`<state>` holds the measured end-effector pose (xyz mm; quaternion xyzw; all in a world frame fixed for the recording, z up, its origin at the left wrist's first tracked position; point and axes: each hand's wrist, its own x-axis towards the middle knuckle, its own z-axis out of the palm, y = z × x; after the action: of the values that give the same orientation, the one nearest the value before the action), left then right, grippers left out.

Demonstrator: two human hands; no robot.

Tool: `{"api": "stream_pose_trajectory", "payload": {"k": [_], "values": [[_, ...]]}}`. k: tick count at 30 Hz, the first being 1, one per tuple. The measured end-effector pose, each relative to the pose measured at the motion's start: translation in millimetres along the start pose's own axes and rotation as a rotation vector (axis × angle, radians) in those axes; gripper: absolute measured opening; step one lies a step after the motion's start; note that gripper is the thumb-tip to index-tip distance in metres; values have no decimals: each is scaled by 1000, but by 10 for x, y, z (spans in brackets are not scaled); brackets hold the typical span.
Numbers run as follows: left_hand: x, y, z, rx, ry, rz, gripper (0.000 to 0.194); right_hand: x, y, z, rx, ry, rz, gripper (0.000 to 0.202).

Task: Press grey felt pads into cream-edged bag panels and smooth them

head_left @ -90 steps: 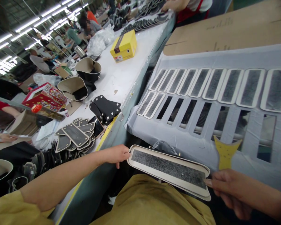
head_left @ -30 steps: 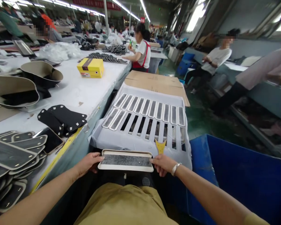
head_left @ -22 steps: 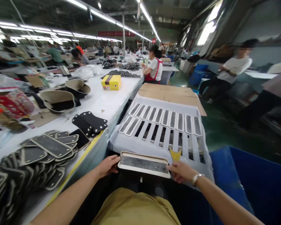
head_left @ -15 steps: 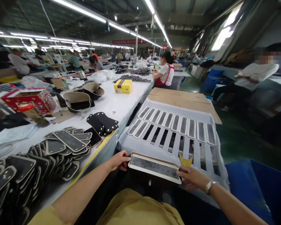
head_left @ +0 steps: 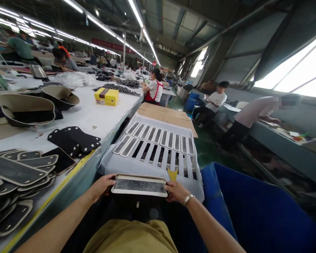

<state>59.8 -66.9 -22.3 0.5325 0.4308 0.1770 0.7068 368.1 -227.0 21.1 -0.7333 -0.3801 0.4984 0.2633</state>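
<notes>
Between my two hands, in front of my lap, is a dark bag body (head_left: 140,185) with a long grey bottom panel facing up, framed by a cream rim. My left hand (head_left: 104,185) grips the panel's left end between thumb and fingers. At the right end, my right hand (head_left: 177,192) has its fingers closed on the rim and side. The bag's dark side hangs below, mostly in shadow, with a small light tab on it. Just beyond stands a slatted rack (head_left: 107,164) covered in pale cloth. Grey panels with cream edges (head_left: 158,136) lie on it in rows.
Stacked dark pieces with cream edges (head_left: 18,170) fill the table's near left. Black pieces (head_left: 79,138), open bag bodies (head_left: 26,107) and a yellow box (head_left: 106,96) sit beyond. A blue bin (head_left: 218,196) stands right. Cardboard (head_left: 163,114) covers the rack's far end. Co-workers are farther off.
The view has swung to the right, showing more of the blue bin and another co-worker. The bag body now sits more level, and my right hand grips its end more closely.
</notes>
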Motion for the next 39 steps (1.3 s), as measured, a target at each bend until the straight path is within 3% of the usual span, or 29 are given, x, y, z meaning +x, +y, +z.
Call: {"api": "stream_pose_trajectory", "payload": {"k": [6,10,14,17,19,22,24,26,29,39], "values": [[25,43,156,-10,71,26,54,202,193,-61,130,-30,96,31],[128,42,210,-55,109,67,54,358,258,-119,199,-38,81,36],[150,-27,114,-106,33,36,60,379,318,-147,308,-80,66,48],[155,-12,-32,-5,-20,25,62,344,324,-225,275,-144,81,58],[190,93,-113,173,4,96,60,333,274,-326,123,-156,22,61],[297,360,-126,551,90,299,49,364,101,-496,-313,-18,-217,59],[388,534,-64,757,7,396,38,411,-58,-565,-526,46,-339,51],[471,654,13,861,-145,412,25,460,-217,-577,-642,3,-400,37],[541,727,77,890,-260,385,18,508,-397,-524,-819,-86,-473,21],[510,726,-18,880,-343,368,28,546,-508,-430,-1106,-127,-536,26]]}}
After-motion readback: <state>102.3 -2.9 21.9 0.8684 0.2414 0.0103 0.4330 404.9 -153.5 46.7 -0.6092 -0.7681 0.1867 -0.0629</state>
